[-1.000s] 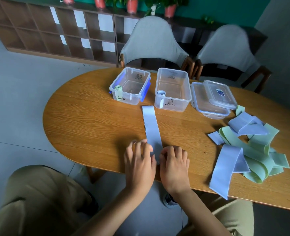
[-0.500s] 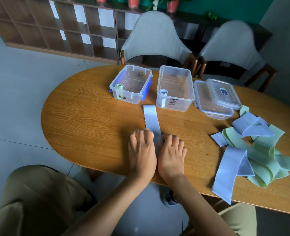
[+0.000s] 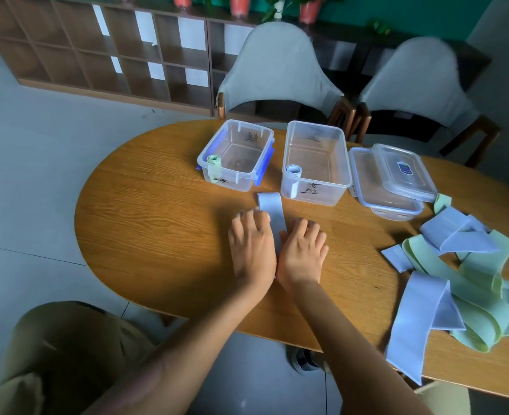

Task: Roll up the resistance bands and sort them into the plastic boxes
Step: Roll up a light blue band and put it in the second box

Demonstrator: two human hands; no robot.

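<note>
A blue band [image 3: 271, 211] lies flat on the wooden table [image 3: 157, 223], running from just in front of the two open boxes back toward the person. Its near end is hidden between the two hands, so whether a roll has formed there cannot be told. The left hand [image 3: 251, 244] lies palm down on the band's left edge, fingers curled forward, fingertips on the table and the band. The right hand [image 3: 302, 250] lies beside it on the right edge, fingers bent and pressed down; the two hands touch at the wrist side. What the fingers hold underneath is not visible.

Just past the band's far end stand two clear plastic boxes. The left box [image 3: 236, 155], with blue clips, holds one rolled green band [image 3: 214, 169] upright in its near left corner. The right box [image 3: 316, 163] holds one rolled blue band [image 3: 293, 176] in its near left corner. Both bear black handwritten marks, too small to read. To the right of them two clear lids [image 3: 393, 178] lie stacked. Farther right, near the table edge, is a loose pile of bands [image 3: 462, 277], blue and green tangled together. Two grey chairs [image 3: 277, 67] stand behind the table.
</note>
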